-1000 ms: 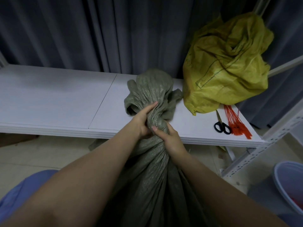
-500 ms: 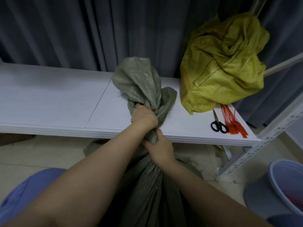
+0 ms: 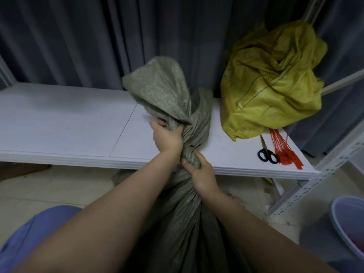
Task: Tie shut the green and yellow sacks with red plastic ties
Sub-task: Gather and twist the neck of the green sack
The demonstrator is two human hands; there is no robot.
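Observation:
The green sack [image 3: 167, 99] stands on the floor in front of me, its top gathered into a twisted neck. My left hand [image 3: 167, 138] grips the neck high up, just under the loose flared top. My right hand [image 3: 201, 172] grips the neck just below it. The yellow sack [image 3: 271, 79] lies crumpled and open on the right end of the white shelf [image 3: 69, 123]. A bundle of red plastic ties [image 3: 283, 150] lies on the shelf below the yellow sack, untouched.
Black-handled scissors [image 3: 266, 150] lie beside the ties. Dark curtains hang behind the shelf. A white perforated metal rack post [image 3: 315, 178] rises at the right. A blue bucket [image 3: 346, 227] stands on the floor at the lower right.
The sack's loose top has been pulled up and flared out. My left hand has shifted up and to the left on the neck; my right hand stays clamped just below.

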